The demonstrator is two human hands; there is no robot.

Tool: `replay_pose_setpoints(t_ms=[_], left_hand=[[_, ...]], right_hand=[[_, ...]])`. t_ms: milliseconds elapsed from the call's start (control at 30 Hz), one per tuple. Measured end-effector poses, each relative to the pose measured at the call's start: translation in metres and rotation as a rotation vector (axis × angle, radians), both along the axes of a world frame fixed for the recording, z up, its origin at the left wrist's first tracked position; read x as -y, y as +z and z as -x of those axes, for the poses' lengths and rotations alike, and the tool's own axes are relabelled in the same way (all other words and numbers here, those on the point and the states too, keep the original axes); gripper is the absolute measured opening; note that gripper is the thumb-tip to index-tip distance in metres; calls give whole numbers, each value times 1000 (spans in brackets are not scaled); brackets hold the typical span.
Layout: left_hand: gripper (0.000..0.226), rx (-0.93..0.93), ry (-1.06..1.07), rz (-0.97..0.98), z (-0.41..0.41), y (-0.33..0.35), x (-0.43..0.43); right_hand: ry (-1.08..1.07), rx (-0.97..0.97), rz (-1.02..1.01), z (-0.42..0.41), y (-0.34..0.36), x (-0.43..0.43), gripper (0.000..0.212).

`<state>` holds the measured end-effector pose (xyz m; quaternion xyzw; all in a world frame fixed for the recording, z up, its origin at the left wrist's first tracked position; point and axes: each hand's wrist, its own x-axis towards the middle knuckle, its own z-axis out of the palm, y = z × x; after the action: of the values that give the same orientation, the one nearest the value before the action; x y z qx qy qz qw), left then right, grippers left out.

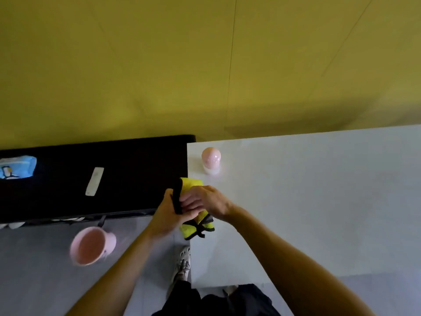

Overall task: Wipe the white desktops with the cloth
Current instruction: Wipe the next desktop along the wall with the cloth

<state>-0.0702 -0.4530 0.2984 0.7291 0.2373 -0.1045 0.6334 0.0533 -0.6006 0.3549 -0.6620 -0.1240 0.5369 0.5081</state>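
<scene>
A yellow cloth point(191, 184) with a black trim is held up over the left edge of the white desktop point(319, 201). My left hand point(167, 215) grips its black-edged side from the left. My right hand point(210, 200) grips the cloth from the right, fingers curled over it. The lower part of the cloth, folded, hangs below both hands at the desk's edge.
A pink and white egg-shaped object point(211, 159) stands near the desk's far left corner. Left of the desk is a black table point(136, 169) with a white remote point(94, 181) and a blue packet point(18, 167). A pink bin point(91, 245) sits on the grey floor.
</scene>
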Motion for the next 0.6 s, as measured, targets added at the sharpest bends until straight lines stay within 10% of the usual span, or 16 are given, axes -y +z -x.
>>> replay_pose_setpoints(t_ms=[167, 300, 500, 600], left_hand=[[48, -205, 372, -260, 23, -22, 13], [52, -261, 438, -365, 31, -28, 8], [25, -254, 273, -467, 27, -35, 13], [23, -218, 229, -528, 13, -31, 19]], right_hand=[[-290, 616, 415, -35, -61, 34, 25], [-170, 716, 453, -71, -114, 16, 112], [-232, 879, 372, -103, -156, 17, 41], [-244, 934, 444, -112, -163, 58, 52]])
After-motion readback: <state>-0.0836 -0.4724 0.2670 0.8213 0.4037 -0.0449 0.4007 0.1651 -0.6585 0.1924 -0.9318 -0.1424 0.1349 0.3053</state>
